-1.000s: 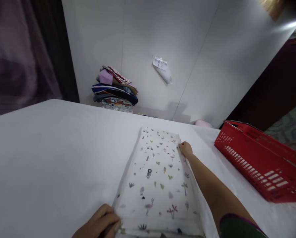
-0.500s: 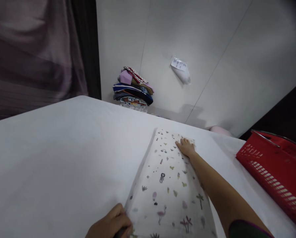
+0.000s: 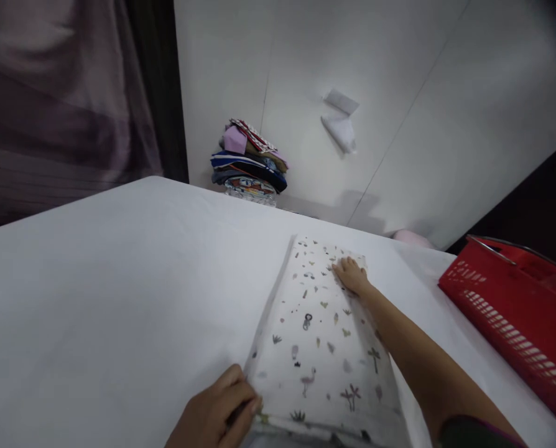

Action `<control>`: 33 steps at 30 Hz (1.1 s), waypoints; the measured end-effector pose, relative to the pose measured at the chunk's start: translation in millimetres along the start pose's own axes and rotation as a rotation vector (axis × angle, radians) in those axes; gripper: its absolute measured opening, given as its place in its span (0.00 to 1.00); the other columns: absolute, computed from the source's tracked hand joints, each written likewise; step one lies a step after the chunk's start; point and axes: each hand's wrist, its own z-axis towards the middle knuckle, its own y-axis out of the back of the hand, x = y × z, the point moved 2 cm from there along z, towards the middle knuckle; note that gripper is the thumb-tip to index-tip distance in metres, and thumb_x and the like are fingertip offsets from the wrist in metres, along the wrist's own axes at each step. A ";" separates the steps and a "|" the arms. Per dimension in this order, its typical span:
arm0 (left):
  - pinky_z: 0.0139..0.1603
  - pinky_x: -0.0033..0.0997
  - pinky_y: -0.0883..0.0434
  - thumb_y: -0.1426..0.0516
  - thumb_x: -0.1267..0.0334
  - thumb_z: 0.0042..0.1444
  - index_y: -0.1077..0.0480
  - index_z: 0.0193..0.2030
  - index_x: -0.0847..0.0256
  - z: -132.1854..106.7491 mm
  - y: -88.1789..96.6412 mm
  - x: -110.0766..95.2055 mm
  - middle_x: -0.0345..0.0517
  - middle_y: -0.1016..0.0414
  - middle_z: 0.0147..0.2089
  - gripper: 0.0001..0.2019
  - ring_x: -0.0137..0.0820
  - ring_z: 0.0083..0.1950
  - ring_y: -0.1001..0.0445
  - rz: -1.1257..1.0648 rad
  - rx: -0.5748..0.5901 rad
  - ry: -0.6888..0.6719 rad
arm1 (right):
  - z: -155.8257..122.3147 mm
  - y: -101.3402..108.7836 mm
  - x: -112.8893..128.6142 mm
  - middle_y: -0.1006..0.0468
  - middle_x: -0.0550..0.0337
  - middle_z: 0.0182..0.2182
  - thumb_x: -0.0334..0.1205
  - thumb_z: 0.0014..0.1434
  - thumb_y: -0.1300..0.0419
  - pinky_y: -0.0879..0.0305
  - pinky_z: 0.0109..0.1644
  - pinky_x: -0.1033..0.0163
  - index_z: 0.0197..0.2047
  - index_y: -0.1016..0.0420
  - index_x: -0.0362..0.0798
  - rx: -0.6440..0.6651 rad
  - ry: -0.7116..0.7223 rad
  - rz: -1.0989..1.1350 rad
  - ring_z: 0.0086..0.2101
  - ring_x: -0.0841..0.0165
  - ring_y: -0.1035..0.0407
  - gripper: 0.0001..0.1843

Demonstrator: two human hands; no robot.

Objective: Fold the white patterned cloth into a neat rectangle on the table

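Note:
A long folded white cloth [image 3: 318, 336], printed with small flamingos, palms and leaves, lies lengthwise in front of me. My left hand [image 3: 217, 407] is closed in a pinch on the cloth's near left corner, where a fold of fabric shows. Toward the far end, my right hand [image 3: 351, 275] rests flat on top of the cloth near its right edge, fingers spread. The nearest end of the cloth runs out of the bottom of the view.
Under the cloth is a white-covered table [image 3: 119, 298]. On the right stands a red plastic basket [image 3: 515, 311] with a metal handle. Folded clothes [image 3: 250, 162] are stacked behind the far edge, against a pale wall [image 3: 399, 93]. A curtain [image 3: 58, 99] hangs at left.
My left hand has moved slightly forward and right with the cloth's near corner, and a crease now shows across the near end. My right hand stays at the same place on the cloth.

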 end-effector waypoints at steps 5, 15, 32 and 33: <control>0.31 0.25 0.35 0.53 0.53 0.60 0.32 0.29 0.57 -1.3 0.3 -3.6 0.40 0.34 0.31 0.16 0.27 0.29 0.33 0.052 0.010 0.031 | -103.6 -14.2 -33.0 0.53 0.53 0.65 0.55 0.60 0.54 0.61 0.64 0.46 0.63 0.44 0.50 0.016 0.023 0.132 0.64 0.60 0.62 0.31; 0.32 0.30 0.34 0.52 0.47 0.56 0.33 0.44 0.57 3.7 9.1 -12.0 0.42 0.28 0.36 0.18 0.30 0.30 0.30 0.106 -0.189 0.187 | -275.0 -33.4 -52.4 0.55 0.56 0.66 0.56 0.53 0.46 0.55 0.65 0.57 0.63 0.42 0.50 -0.042 -0.034 0.630 0.63 0.63 0.58 0.37; 0.33 0.28 0.34 0.43 0.56 0.44 0.32 0.45 0.61 62.0 128.7 -3.0 0.44 0.29 0.36 0.20 0.34 0.36 0.29 0.246 -0.429 0.333 | -341.7 -34.0 53.7 0.40 0.54 0.60 0.44 0.45 0.36 0.32 0.41 0.59 0.52 0.29 0.54 0.146 0.240 1.165 0.41 0.64 0.32 0.29; 0.35 0.29 0.33 0.43 0.56 0.44 0.33 0.46 0.63 62.2 145.1 7.8 0.47 0.28 0.40 0.21 0.36 0.39 0.29 0.324 -0.458 0.400 | -347.3 -32.2 65.7 0.40 0.55 0.60 0.43 0.46 0.36 0.32 0.40 0.60 0.52 0.29 0.56 0.175 0.305 1.188 0.43 0.64 0.32 0.27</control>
